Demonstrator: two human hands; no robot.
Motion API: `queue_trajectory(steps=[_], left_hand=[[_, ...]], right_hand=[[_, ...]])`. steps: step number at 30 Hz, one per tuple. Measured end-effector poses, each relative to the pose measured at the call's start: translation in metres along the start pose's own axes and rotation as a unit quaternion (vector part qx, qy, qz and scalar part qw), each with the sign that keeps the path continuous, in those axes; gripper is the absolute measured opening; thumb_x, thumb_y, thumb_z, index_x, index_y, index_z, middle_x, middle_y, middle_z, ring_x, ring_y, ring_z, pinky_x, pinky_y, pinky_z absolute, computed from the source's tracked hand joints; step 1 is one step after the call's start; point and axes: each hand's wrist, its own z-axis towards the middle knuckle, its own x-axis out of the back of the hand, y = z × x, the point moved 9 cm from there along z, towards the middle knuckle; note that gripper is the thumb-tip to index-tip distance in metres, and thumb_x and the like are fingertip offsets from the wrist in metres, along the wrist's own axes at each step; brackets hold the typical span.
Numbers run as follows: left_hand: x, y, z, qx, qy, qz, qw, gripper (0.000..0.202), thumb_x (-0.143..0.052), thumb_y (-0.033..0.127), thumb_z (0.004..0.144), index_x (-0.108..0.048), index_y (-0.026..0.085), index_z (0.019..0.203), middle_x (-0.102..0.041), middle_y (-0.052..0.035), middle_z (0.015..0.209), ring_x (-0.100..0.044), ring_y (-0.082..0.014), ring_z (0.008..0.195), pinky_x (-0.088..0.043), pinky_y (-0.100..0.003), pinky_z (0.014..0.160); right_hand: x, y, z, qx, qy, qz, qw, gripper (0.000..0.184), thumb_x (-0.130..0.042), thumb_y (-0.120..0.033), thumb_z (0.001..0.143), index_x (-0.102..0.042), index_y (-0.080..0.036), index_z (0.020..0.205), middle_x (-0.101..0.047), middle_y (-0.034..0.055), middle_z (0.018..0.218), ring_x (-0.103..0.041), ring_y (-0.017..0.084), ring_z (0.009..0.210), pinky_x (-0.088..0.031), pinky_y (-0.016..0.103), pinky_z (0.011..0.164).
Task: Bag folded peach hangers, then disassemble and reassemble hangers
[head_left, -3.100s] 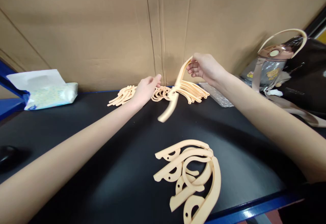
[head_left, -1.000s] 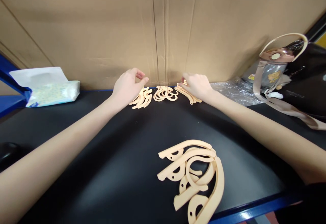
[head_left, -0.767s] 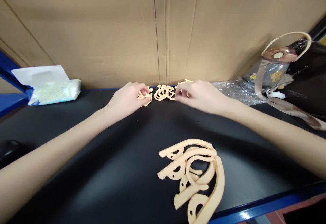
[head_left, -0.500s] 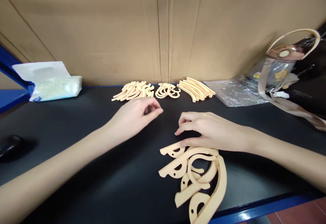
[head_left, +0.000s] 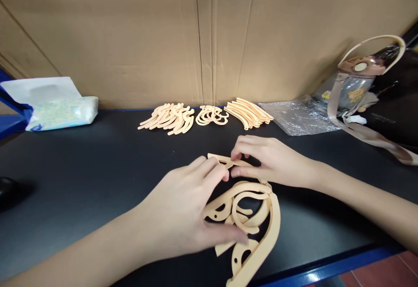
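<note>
A pile of curved cream-coloured flat pieces (head_left: 257, 221) lies near the front edge of the black table (head_left: 98, 169). My right hand (head_left: 267, 160) pinches the top curved piece (head_left: 225, 160) of that pile and lifts its far end. My left hand (head_left: 186, 208) lies over the pile's left side, fingers bent, fingertips touching the same piece and thumb resting on the pieces below. At the back, against the cardboard wall, lie three sorted heaps: hooked pieces (head_left: 168, 117), small loops (head_left: 211, 115) and long arcs (head_left: 250, 113).
A pack of tissues (head_left: 55, 110) sits back left by a blue frame. Crumpled clear plastic (head_left: 298, 119), a bottle with a strap (head_left: 354, 82) and a dark bag (head_left: 392, 104) stand at the right. A dark object (head_left: 8, 189) lies at the left edge. A blue rim (head_left: 326, 267) edges the table's front.
Both hands have come back from the heaps at the wall to the near pile. The right hand has pinched the top piece and raised it; the left hand now rests on the pile.
</note>
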Motion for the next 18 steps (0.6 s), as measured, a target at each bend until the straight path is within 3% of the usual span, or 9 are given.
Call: queue_trajectory(steps=[2, 4, 7, 10, 13, 18], left_hand=[[-0.005, 0.009, -0.003, -0.012, -0.029, -0.009, 0.999, 0.074, -0.073, 0.077, 0.065, -0.055, 0.02, 0.108, -0.063, -0.0026, 0.101, -0.059, -0.0235, 0.085, -0.044, -0.033, 0.066], [-0.009, 0.013, -0.005, -0.003, -0.057, -0.009, 0.998, 0.078, -0.078, 0.072, 0.062, -0.054, 0.021, 0.115, -0.064, -0.0029, 0.104, -0.06, -0.0252, 0.089, -0.045, -0.034, 0.069], [-0.015, 0.01, -0.007, 0.034, -0.1, -0.029, 0.994, 0.058, -0.08, 0.053, 0.072, -0.056, 0.02, 0.113, -0.065, -0.0024, 0.104, -0.061, -0.0249, 0.091, -0.044, -0.034, 0.071], [-0.022, -0.006, -0.008, 0.109, -0.129, -0.091, 0.981, 0.028, -0.066, 0.036, 0.085, -0.058, 0.024, 0.109, -0.065, 0.0019, 0.095, -0.061, -0.0184, 0.079, -0.042, -0.029, 0.064], [-0.025, -0.025, -0.007, 0.165, -0.118, -0.15, 0.968, 0.013, -0.056, 0.033, 0.09, -0.062, 0.026, 0.1, -0.061, 0.0052, 0.081, -0.055, -0.0134, 0.065, -0.038, -0.027, 0.056], [-0.012, -0.041, 0.0, 0.166, -0.019, -0.242, 0.956, 0.012, -0.058, 0.033, 0.09, -0.066, 0.024, 0.09, -0.063, 0.0046, 0.08, -0.051, -0.011, 0.064, -0.036, -0.024, 0.056]], right_hand=[[-0.002, -0.011, -0.005, 0.03, -0.051, 0.03, 0.998, 0.034, -0.069, -0.05, 0.087, -0.065, -0.018, 0.098, -0.062, 0.0022, 0.095, -0.059, 0.017, 0.087, -0.043, 0.028, 0.074], [-0.004, -0.017, -0.009, 0.035, -0.081, 0.057, 0.995, 0.035, -0.071, -0.051, 0.086, -0.066, -0.019, 0.1, -0.062, 0.0022, 0.098, -0.059, 0.017, 0.088, -0.044, 0.027, 0.076], [0.0, -0.012, -0.01, 0.005, -0.039, 0.077, 0.996, 0.028, -0.064, -0.042, 0.094, -0.065, -0.018, 0.108, -0.06, 0.0032, 0.106, -0.059, 0.015, 0.092, -0.044, 0.026, 0.08], [0.0, 0.0, -0.01, -0.029, -0.011, 0.073, 0.997, 0.025, -0.058, -0.037, 0.098, -0.064, -0.017, 0.112, -0.059, 0.0037, 0.107, -0.058, 0.015, 0.093, -0.043, 0.026, 0.079], [-0.007, 0.002, -0.009, -0.019, -0.051, 0.119, 0.991, 0.031, -0.057, -0.042, 0.098, -0.064, -0.017, 0.114, -0.06, 0.0032, 0.105, -0.058, 0.014, 0.09, -0.043, 0.026, 0.077], [-0.008, -0.008, -0.008, 0.01, -0.058, 0.171, 0.984, 0.033, -0.061, -0.044, 0.096, -0.065, -0.016, 0.113, -0.062, 0.0034, 0.102, -0.057, 0.015, 0.093, -0.043, 0.026, 0.081]])
